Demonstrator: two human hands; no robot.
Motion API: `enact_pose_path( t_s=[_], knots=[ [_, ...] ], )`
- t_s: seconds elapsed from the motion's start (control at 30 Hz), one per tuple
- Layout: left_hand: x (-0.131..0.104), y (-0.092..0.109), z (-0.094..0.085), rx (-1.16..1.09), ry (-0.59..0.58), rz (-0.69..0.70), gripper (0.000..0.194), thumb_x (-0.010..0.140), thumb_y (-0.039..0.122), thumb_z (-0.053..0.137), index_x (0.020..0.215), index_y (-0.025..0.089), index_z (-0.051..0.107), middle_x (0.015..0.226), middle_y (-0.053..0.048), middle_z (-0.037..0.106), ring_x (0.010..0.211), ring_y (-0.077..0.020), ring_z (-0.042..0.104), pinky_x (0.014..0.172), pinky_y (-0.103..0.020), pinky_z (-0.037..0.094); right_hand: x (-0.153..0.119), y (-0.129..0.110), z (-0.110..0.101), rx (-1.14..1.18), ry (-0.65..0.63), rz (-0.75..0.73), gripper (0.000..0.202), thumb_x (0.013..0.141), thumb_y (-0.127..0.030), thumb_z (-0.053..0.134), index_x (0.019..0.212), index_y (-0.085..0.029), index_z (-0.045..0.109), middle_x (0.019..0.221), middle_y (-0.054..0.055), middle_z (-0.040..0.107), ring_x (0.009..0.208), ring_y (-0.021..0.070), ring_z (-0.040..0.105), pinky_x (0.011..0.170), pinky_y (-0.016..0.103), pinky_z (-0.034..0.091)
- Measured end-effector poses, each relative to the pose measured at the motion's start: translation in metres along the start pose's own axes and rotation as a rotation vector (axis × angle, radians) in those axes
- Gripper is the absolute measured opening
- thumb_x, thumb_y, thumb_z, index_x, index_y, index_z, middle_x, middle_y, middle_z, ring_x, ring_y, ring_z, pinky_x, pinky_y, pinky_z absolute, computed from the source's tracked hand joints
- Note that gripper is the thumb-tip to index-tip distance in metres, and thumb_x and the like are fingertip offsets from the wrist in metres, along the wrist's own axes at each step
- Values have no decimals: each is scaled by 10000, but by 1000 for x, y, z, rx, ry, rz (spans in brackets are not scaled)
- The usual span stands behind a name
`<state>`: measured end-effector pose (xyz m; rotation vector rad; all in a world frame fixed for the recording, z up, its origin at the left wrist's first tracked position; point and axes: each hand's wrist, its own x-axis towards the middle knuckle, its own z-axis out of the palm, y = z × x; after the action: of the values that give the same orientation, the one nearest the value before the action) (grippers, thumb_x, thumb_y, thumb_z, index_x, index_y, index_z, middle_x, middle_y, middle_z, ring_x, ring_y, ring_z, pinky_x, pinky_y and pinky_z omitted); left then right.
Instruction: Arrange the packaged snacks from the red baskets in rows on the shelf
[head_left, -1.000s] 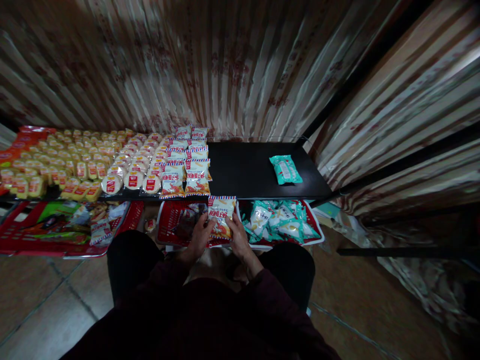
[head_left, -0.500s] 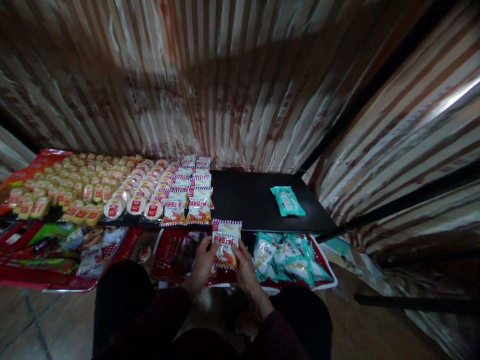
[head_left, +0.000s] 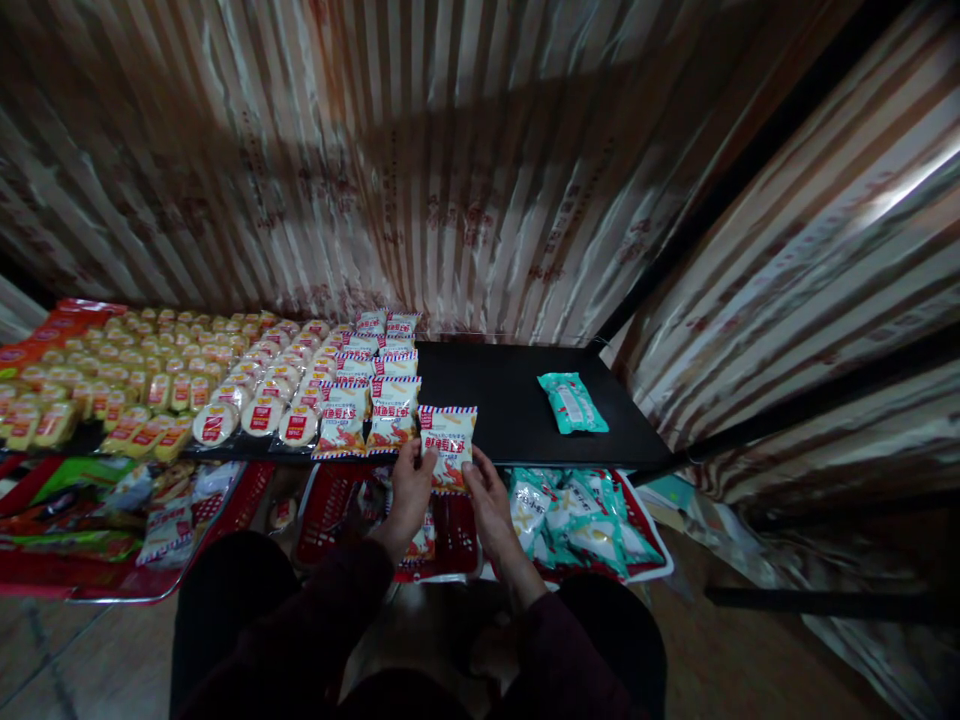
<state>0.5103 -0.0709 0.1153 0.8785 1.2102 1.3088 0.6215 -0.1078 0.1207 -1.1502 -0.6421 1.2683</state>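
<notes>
A white and orange snack bag (head_left: 448, 445) is held upright between my left hand (head_left: 412, 492) and my right hand (head_left: 489, 500), one at each lower side. The bag is at the front edge of the black shelf (head_left: 502, 400). Just left of it, similar snack bags (head_left: 393, 408) stand in two rows running back. Round packaged cakes (head_left: 264, 412) sit further left, beside many small yellow packaged cakes (head_left: 150, 390). A teal packet (head_left: 573, 403) lies alone toward the shelf's right end.
Below the shelf, a red basket (head_left: 319, 515) stands under my hands, and another basket holds teal and white bags (head_left: 589, 515). At lower left is a red basket with mixed snacks (head_left: 154, 510). A dark slanted post (head_left: 637, 300) rises at the right, before striped sheeting (head_left: 480, 200).
Both hands have raised the snack bag and moved it forward, from over the basket to the shelf's front edge. The view has shifted slightly.
</notes>
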Motion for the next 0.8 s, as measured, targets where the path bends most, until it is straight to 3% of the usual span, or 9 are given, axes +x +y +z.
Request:
enact_pose_path(
  t_s=[0.2,0.37,0.63,0.8],
  knots=[
    [19,1,13,29,-12,59,323,768,424,616,946,157,576,932,-80,670,847,-181,625,801,-316,489,20,-1,1,-29,18,-70,595,706,-468,694,1229,-218,556,1012,60,722,914,226,676,870,397,521],
    [32,-2,20,38,-54,66,335,805,400,580,1033,154,570,1037,-114,659,909,-192,631,844,-334,490,36,0,0,-27,92,-69,579,679,-462,713,1176,-194,584,976,64,730,907,232,674,846,391,529],
    [44,1,31,202,-14,87,432,803,301,568,1220,198,525,1206,-103,615,1123,-229,571,1004,-378,410,71,-3,-1,-23,157,-109,537,666,-464,717,1119,-192,626,919,53,737,843,223,681,750,355,550],
    [48,11,45,477,-1,182,469,790,209,508,1257,157,511,1309,-145,545,1227,-273,488,1062,-413,338,100,-9,-2,-19,150,-115,538,647,-460,728,1103,-187,643,943,54,736,815,217,684,765,356,551]
  ],
)
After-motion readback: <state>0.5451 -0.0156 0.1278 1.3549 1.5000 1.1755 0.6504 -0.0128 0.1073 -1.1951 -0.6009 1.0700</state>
